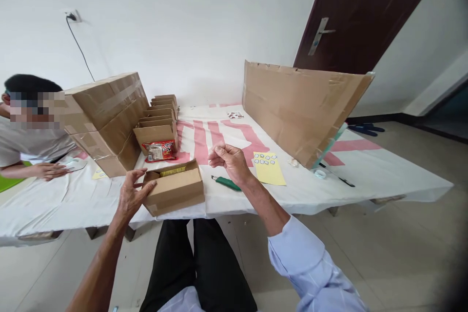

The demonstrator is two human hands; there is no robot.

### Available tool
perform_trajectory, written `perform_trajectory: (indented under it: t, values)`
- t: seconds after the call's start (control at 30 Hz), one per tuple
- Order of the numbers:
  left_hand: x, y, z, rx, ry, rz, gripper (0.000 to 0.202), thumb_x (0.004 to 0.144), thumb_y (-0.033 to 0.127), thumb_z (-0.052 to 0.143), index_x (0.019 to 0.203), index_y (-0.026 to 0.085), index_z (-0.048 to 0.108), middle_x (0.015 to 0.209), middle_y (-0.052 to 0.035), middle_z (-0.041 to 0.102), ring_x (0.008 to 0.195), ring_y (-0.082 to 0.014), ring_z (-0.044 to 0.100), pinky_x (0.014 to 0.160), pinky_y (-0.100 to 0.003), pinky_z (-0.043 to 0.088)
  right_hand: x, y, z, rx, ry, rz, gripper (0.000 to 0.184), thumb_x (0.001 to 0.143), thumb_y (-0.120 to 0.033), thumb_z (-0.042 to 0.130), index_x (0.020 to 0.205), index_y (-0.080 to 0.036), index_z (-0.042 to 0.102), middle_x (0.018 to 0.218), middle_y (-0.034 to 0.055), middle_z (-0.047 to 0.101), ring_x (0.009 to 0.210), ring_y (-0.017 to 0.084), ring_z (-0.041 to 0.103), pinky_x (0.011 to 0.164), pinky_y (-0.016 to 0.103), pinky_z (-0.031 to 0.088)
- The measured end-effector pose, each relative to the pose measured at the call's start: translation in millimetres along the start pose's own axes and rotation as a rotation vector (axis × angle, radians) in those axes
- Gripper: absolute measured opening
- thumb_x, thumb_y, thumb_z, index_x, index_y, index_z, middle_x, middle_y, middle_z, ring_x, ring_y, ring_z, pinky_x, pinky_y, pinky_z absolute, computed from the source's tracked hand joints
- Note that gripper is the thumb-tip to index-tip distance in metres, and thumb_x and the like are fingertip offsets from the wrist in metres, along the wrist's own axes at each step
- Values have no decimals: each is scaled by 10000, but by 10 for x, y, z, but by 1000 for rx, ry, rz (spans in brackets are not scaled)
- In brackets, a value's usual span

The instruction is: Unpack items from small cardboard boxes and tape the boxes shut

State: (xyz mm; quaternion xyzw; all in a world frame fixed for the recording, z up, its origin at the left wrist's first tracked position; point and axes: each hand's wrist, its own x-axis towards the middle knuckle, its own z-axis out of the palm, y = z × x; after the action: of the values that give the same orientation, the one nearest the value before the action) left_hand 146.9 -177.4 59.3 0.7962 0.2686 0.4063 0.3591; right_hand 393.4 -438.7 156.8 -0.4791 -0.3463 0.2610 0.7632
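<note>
Left hand [132, 194] partly open, thumb and fingers spread around the left end of a small carton [180, 191], which it holds. Carton sits at the near edge of the cloth-covered table [387, 175], in front of the wearer's dark trousers [195, 263]; a slot gapes along its far side, something yellow [172, 171] showing within. Right hand [232, 162] is raised to the right of the carton, apart from it, fingers curled in and thumb close to the index fingertip; cannot tell whether anything small is pinched there. Green-handled cutter [227, 183] lies on the cloth, partly behind the right wrist as seen here. Right of that, a yellow sheet [271, 171] with two rows of pale stickers. Just beyond the small carton, a red packet [160, 151] leans against the nearest of a row of open boxes [155, 134] running toward the wall. Large taped cartons [109, 126] stand stacked left of the row; on the right, a tall cardboard panel [300, 112], a white tape roll [321, 174] near its foot. Past the stack, far left, a co-worker's hand [52, 170] rests on the table.
</note>
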Motion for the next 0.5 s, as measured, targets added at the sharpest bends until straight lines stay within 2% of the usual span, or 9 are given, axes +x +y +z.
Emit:
perform_trajectory:
  t: [0.13, 0.23, 0.3, 0.37, 0.43, 0.5]
  values:
    - [-32, 43, -31, 53, -32, 22, 548, 834, 649, 788, 1190, 255, 653, 1296, -108, 767, 1238, -344, 762, 961, -497, 693, -24, 30, -55, -51, 12, -34, 500, 793, -715, 893, 798, -233, 762, 787, 32, 792, 636, 153, 701, 653, 304, 633]
    - [-50, 99, -71, 109, -94, 18, 490, 846, 670, 753, 1133, 273, 726, 1267, -60, 787, 1151, -331, 779, 938, -495, 705, -61, 186, -303, -190, 80, -87, 444, 856, -681, 823, 821, -242, 767, 809, 32, 786, 675, 164, 699, 663, 310, 629]
    - [-62, 110, -84, 143, -86, 66, 437, 847, 689, 726, 1039, 298, 761, 1255, -36, 796, 1139, -330, 774, 937, -496, 703, -121, 329, -624, -400, 171, -104, 421, 907, -656, 736, 824, -244, 761, 801, 33, 778, 677, 172, 691, 654, 314, 619]
    - [-77, 103, -85, 171, -86, 89, 375, 859, 692, 699, 975, 343, 775, 1233, -7, 805, 1146, -330, 767, 946, -502, 693, -209, 430, -1061, -648, 297, -93, 410, 938, -621, 657, 812, -242, 747, 790, 36, 773, 665, 180, 676, 640, 320, 602]
    - [-93, 76, -86, 186, -96, 97, 320, 868, 684, 688, 955, 388, 773, 1218, 23, 805, 1159, -337, 760, 952, -522, 679, -296, 429, -1565, -811, 427, -78, 387, 942, -578, 624, 801, -233, 730, 757, 38, 755, 657, 190, 656, 635, 325, 573]
    - [-99, 6, -93, 202, -111, 98, 265, 880, 667, 684, 965, 430, 768, 1245, 56, 794, 1199, -350, 746, 976, -554, 660, -347, 319, -2080, -932, 550, -84, 372, 949, -547, 591, 801, -229, 715, 692, 27, 709, 666, 204, 640, 646, 325, 541]
